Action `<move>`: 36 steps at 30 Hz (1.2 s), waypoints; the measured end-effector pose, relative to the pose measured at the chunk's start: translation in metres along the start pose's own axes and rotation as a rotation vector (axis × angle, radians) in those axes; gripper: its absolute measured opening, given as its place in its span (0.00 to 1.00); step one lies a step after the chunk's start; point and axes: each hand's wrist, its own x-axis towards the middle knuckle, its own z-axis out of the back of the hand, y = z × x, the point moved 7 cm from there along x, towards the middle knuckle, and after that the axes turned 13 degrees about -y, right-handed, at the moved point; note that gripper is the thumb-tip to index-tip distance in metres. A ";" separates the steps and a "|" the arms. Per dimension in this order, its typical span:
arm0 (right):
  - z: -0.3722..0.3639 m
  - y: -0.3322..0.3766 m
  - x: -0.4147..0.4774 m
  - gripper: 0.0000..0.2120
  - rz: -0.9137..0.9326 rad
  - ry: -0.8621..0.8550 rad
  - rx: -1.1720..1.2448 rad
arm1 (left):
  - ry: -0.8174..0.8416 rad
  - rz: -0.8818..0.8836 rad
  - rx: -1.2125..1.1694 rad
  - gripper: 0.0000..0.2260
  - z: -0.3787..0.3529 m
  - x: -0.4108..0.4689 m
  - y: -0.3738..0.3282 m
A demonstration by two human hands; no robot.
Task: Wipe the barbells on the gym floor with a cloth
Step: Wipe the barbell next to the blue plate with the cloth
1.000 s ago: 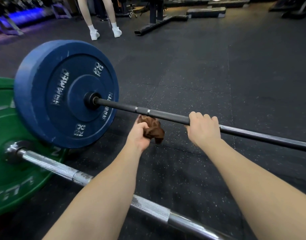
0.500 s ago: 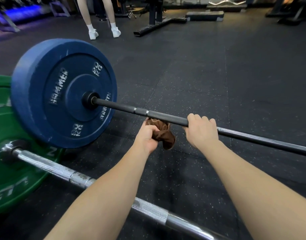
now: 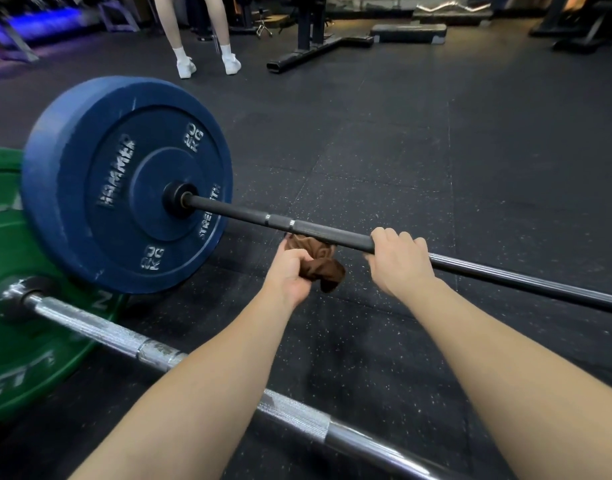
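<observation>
A black barbell bar (image 3: pixel 235 213) runs from a blue 20 kg plate (image 3: pixel 124 181) on the left out past the right edge. My right hand (image 3: pixel 399 259) grips this bar from above. Just left of it, my left hand (image 3: pixel 290 271) holds a bunched brown cloth (image 3: pixel 320 263) against the underside of the bar. Closer to me lies a chrome barbell bar (image 3: pixel 107 332) with a green plate (image 3: pixel 10 306) at the far left; my forearms cross over it.
Dark speckled rubber floor (image 3: pixel 436 150) spreads to the right and beyond the bars. A person's legs in white shoes (image 3: pixel 207 62) stand at the back left. A black machine base (image 3: pixel 315 50) and step platforms (image 3: pixel 408 31) sit along the far side.
My left hand has slid the cloth rightward along the underside of the black bar, closer to my right hand. My right hand has kept its grip.
</observation>
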 end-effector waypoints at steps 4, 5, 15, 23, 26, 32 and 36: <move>0.002 -0.005 -0.005 0.24 0.076 0.171 0.038 | 0.013 0.014 0.060 0.28 -0.017 -0.016 0.024; 0.004 -0.011 -0.006 0.28 0.078 0.199 0.048 | -0.005 0.014 0.057 0.29 -0.017 -0.017 0.025; 0.048 -0.181 -0.062 0.25 -0.089 0.398 -0.075 | -0.031 -0.073 0.211 0.21 -0.040 -0.040 0.053; 0.035 -0.192 -0.086 0.21 -0.202 0.192 0.116 | 0.000 0.034 0.134 0.20 -0.078 -0.079 0.128; 0.034 -0.194 -0.083 0.21 -0.196 0.250 0.129 | -0.025 0.025 0.079 0.21 -0.078 -0.079 0.132; 0.036 -0.195 -0.080 0.21 -0.161 0.320 0.132 | -0.150 -0.034 0.149 0.38 -0.070 -0.089 0.115; 0.042 -0.192 -0.081 0.22 -0.149 0.328 0.134 | -0.239 -0.003 0.139 0.22 -0.070 -0.085 0.099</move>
